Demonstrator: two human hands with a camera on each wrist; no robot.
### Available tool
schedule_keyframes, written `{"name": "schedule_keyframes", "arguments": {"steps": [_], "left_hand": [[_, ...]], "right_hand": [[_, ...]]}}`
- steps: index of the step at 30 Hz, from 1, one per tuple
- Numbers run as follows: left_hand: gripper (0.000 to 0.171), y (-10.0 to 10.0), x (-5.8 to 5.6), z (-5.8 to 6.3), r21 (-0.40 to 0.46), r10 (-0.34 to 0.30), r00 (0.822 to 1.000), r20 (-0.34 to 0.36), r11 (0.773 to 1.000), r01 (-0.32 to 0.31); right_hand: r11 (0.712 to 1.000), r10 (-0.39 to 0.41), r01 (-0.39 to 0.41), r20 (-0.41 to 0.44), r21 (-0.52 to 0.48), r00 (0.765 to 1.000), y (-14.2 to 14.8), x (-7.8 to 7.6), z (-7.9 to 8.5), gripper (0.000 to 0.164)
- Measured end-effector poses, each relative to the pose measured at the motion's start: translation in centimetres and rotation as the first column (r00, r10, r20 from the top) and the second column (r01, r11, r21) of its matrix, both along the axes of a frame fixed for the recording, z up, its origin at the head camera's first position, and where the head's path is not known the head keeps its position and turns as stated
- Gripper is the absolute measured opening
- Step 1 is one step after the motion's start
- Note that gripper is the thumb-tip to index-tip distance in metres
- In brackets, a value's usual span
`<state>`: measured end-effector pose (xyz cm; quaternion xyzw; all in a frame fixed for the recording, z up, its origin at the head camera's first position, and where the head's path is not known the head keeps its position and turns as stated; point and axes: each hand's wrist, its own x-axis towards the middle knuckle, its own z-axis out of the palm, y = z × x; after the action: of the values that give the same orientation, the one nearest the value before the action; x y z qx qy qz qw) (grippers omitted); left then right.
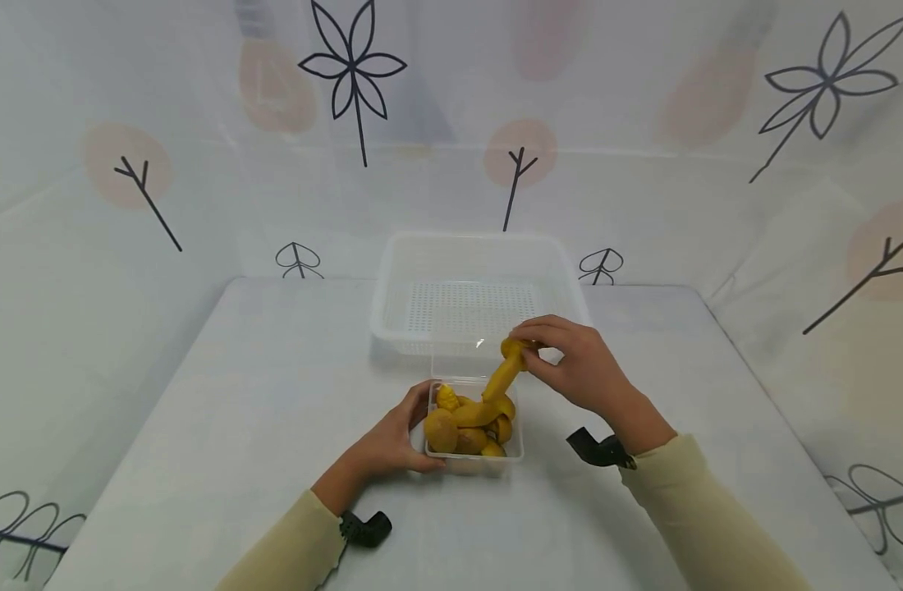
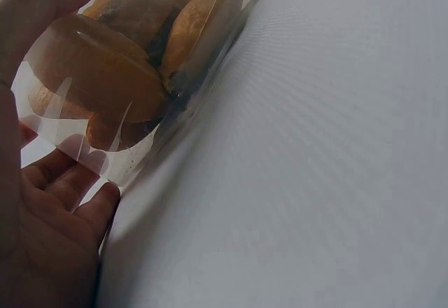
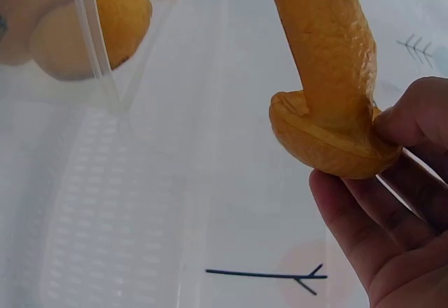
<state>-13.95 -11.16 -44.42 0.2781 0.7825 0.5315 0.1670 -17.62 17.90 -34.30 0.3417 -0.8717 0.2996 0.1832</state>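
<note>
My right hand (image 1: 570, 361) pinches a yellow mushroom (image 3: 329, 56) by its cap, thumb on one side and fingers on the other. The stem points down toward a small clear plastic box (image 1: 472, 457), its tip above the box's back right part. In the box lie several more yellow-brown mushrooms (image 1: 441, 430), heaped on one another. With thumb at the front and fingers farther back, my left hand (image 1: 388, 439) grips the box's left side. Through the clear wall in the left wrist view, brown mushroom caps (image 2: 98, 63) press close together.
Behind the box stands a white plastic basket (image 1: 392, 287) with a perforated bottom. The box's clear lid (image 1: 459, 359) stands raised at its back edge, in front of the basket. A white cloth (image 1: 274, 369) covers the table, with a patterned sheet (image 1: 437, 189) hanging around it.
</note>
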Motion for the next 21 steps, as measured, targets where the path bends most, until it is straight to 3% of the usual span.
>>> {"name": "schedule_keyframes", "arguments": {"steps": [6, 21], "left_hand": [[0.106, 0.0, 0.1, 0.1, 0.008, -0.010, 1.000, -0.002, 1.000, 0.010], [0.105, 0.1, 0.0, -0.1, 0.009, -0.002, 1.000, -0.014, 1.000, 0.002]], "right_hand": [[0.998, -0.011, 0.014, 0.045, -0.062, 0.999, 0.6, -1.3, 0.2, 0.025], [0.972, -0.114, 0.143, 0.159, -0.186, 0.981, 1.9, -4.3, 1.9, 0.021]]}}
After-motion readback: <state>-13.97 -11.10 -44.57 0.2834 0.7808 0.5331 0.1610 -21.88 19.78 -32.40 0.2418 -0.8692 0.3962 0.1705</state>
